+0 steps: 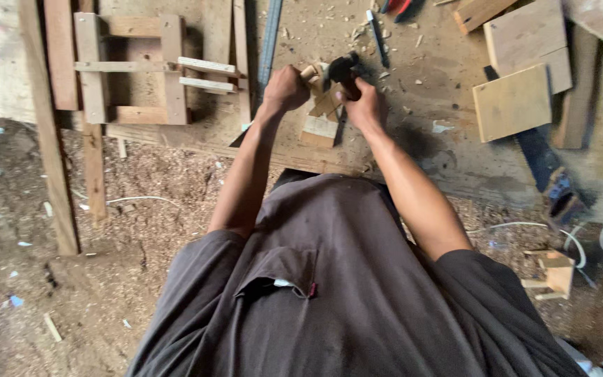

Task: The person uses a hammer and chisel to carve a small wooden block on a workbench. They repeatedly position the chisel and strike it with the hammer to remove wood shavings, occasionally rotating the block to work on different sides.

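Block [324, 120] of wood lies on the bench [427, 84], at twelve o'clock from my chest. My left hand [285, 89] is clenched on a pale wooden handle [309, 72] just above the block. My right hand [366, 105] grips a dark tool [342, 68] touching it. Square boards [512, 102] lie at two o'clock.

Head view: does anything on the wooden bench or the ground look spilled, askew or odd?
Wood chips and shavings lie scattered on the worn wooden workbench above both hands, left hand and right hand, which grip a small pale wooden block. Sawdust covers the ground. Nothing looks damaged.
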